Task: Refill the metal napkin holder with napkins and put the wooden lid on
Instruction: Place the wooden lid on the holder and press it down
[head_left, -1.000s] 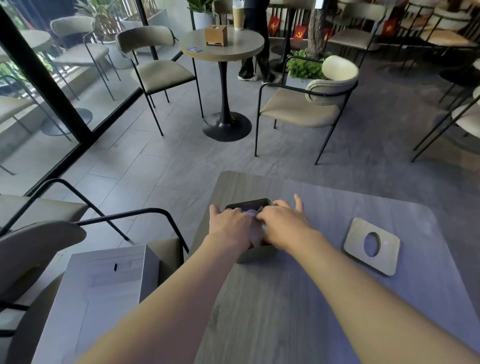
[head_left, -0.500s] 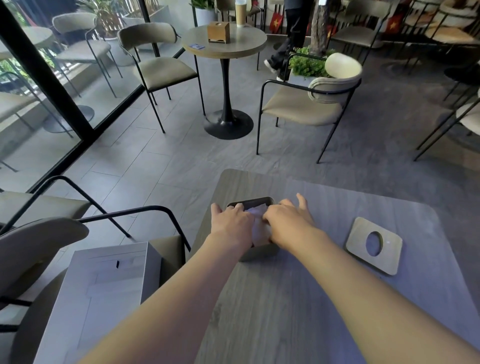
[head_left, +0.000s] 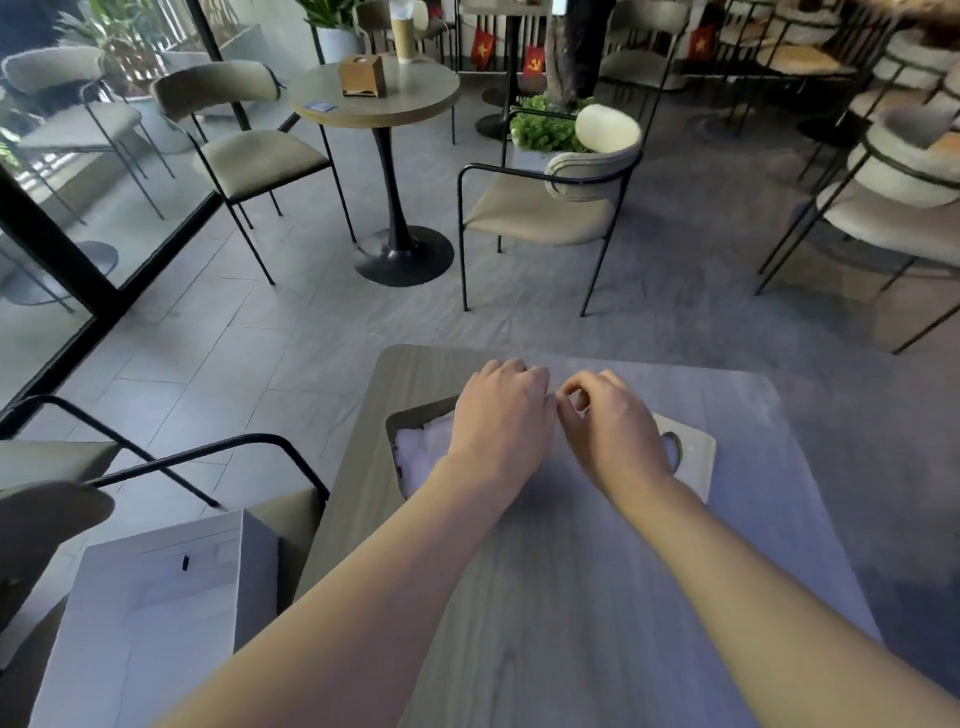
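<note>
The dark metal napkin holder (head_left: 410, 413) stands on the grey table, with white napkins (head_left: 423, 452) showing in its left half. My left hand (head_left: 501, 415) hovers over the holder's right part with its fingers curled down, and it hides what lies under it. My right hand (head_left: 613, 426) is just to the right of it, with thumb and forefinger pinched together and nothing seen in them. The wooden lid (head_left: 693, 460), with an oval hole, lies flat on the table behind my right hand, its left part covered.
The grey wood-grain table (head_left: 571, 597) reaches toward me. A white cardboard box (head_left: 156, 597) sits on a chair at the lower left. Black-framed chairs (head_left: 545, 208) and a round café table (head_left: 379, 98) stand on the tiled floor beyond.
Both hands have come off the napkins and shifted right. The napkins in the holder's left half now show. My right hand now covers the lid's left edge.
</note>
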